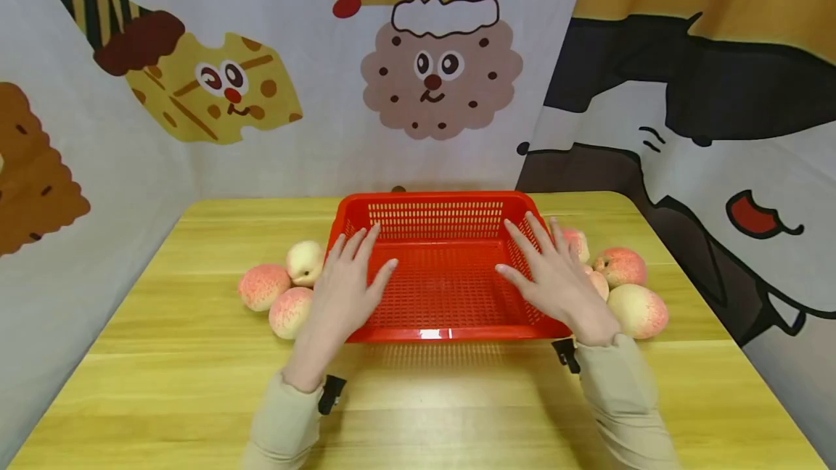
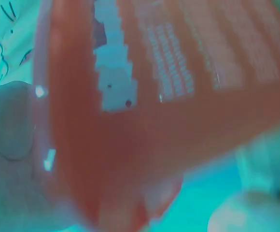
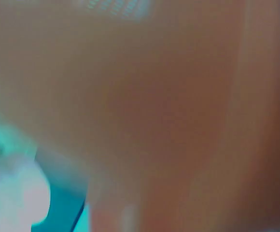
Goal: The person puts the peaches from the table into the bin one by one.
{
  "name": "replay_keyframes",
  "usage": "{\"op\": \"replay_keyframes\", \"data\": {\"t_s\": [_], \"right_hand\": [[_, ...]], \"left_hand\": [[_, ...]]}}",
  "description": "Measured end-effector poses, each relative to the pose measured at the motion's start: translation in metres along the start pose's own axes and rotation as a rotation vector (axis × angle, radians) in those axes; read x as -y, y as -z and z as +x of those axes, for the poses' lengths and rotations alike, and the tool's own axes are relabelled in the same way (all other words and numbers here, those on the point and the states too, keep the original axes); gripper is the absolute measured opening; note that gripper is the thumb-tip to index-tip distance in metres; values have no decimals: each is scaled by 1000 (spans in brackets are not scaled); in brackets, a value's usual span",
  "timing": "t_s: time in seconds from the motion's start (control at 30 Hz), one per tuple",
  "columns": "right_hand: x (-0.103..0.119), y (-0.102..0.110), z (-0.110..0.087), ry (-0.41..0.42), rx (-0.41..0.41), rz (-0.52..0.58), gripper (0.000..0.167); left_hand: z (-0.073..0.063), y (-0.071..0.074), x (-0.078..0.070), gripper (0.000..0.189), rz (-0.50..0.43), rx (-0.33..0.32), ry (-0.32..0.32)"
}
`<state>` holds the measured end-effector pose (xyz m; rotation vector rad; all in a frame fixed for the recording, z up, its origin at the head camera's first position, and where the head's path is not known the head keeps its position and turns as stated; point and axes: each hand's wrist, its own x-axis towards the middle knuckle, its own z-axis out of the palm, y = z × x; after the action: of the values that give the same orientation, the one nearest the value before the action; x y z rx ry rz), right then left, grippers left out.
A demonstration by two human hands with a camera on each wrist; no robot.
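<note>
A red plastic basket with slotted walls stands on the wooden table, its inside bare. My left hand is over its left end, fingers straight and spread, thumb pointing inward. At the opposite end my right hand is spread the same way, palm down over the right wall. Three peaches lie beside the left hand, outside the basket. Several more peaches lie just past the right hand, partly hidden by it. In the left wrist view the basket wall looms close and blurred.
The wooden table runs back to a cloth backdrop printed with cartoon figures. Behind the basket, its back rim lies close to the table's far edge. Black wrist mounts show under both sleeves.
</note>
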<state>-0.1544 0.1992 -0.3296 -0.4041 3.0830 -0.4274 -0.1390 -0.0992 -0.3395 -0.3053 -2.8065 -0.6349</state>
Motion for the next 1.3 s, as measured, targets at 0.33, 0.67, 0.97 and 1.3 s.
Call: {"op": "replay_keyframes", "data": {"t_s": [0.33,0.67,0.97,1.3], "right_hand": [[-45,-11,-8,-103,-107,149,71],[-51,-24,-6,-176,-76,326,59],[-50,-28,-3,-201,-102,373,56],[-50,-29,-3,-197,-96,384,57]], "left_hand": [[-14,56,83,71,-5,10,5],[-14,52,154,101,54,358,124],[-12,33,177,86,-56,388,112],[-8,36,178,76,-62,341,115]]}}
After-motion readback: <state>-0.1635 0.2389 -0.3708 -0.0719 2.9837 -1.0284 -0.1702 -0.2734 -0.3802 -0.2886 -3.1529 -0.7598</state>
